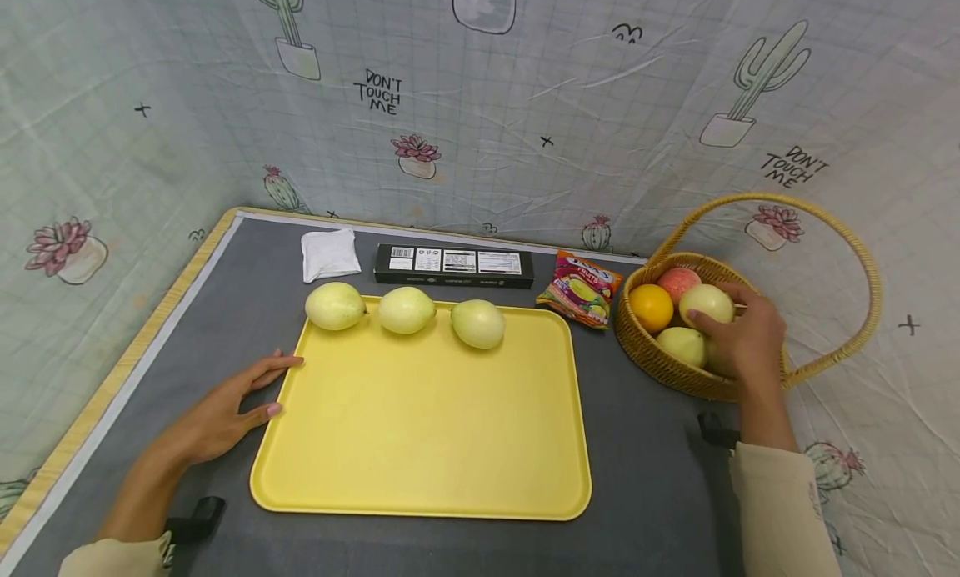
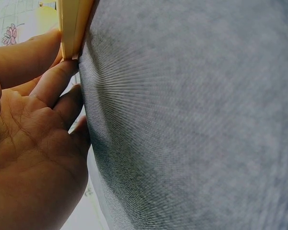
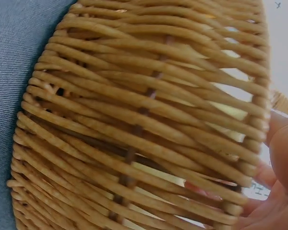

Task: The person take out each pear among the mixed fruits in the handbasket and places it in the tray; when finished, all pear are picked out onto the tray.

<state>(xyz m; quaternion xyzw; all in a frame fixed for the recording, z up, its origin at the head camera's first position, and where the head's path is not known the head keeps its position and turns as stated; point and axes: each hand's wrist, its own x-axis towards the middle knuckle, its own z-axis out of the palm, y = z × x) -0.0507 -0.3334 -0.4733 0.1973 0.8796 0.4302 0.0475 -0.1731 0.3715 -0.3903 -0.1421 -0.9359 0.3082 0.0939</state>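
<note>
In the head view my right hand (image 1: 756,333) reaches into a woven basket (image 1: 660,373), its thumb and fingers round a pale yellow-green pear-like fruit (image 1: 709,303). An orange (image 1: 651,308), a reddish peach-like fruit (image 1: 678,283) and another pale fruit (image 1: 682,346) lie beside it. The right wrist view is mostly basket weave, which hides much of the fruit. My left hand (image 1: 217,414) rests at the left edge of a yellow tray (image 1: 420,444), fingers fairly straight, index fingertip and thumb at the rim. Along the tray's far side sit three pale fruits (image 1: 406,310) in a row.
Behind the tray lie a white packet (image 1: 330,254), a long black box (image 1: 453,265) and an orange snack bag (image 1: 580,288), the bag close to the basket. The tall basket handle (image 1: 870,285) arches out to the right. Printed cloth (image 1: 487,127) hangs around the grey table.
</note>
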